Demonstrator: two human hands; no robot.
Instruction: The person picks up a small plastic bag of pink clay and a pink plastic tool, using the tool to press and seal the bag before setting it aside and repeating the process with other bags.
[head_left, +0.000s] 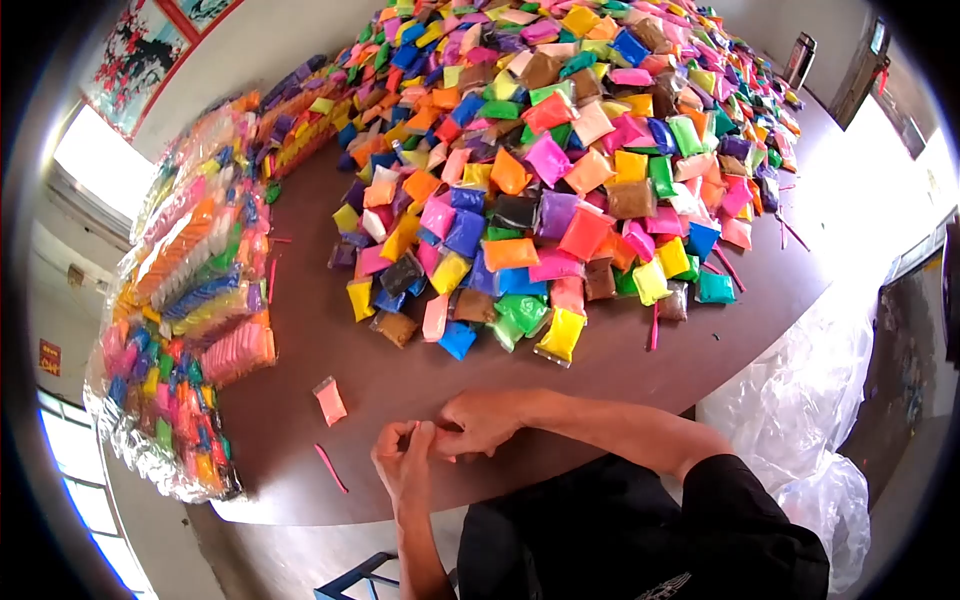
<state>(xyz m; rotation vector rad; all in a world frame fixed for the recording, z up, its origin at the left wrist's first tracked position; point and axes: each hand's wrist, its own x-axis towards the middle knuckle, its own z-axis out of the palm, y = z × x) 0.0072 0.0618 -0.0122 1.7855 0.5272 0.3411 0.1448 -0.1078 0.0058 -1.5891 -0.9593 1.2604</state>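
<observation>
In the head view, both hands are working close together just over the near edge of the brown table (310, 250). The left hand (405, 462) is pointing up with its thumb and fingers bent in close. The right hand (487, 418) is curling down beside it, and the fingertips of the two hands are meeting. A tiny bit of pink is maybe showing under the right hand, but I cannot tell if the fingers are pinching something or only pressing on each other.

A small peach packet (330, 401) is lying on the table, up and to the left of the left hand, and no hand is touching it. A thin pink strip (331, 468) is lying below that packet, near the left hand but apart from it. The big heap of bright packets (560, 210) is sitting past the hands, and the big clear bags full of packets (195, 275) are standing along the left side.

For doing this finger work well, both hands are needing a soft, steady pinch, since squeezing too hard could be splitting a thin packet. Staying low over the table is helping too, because then a dropped bit is landing close by.
</observation>
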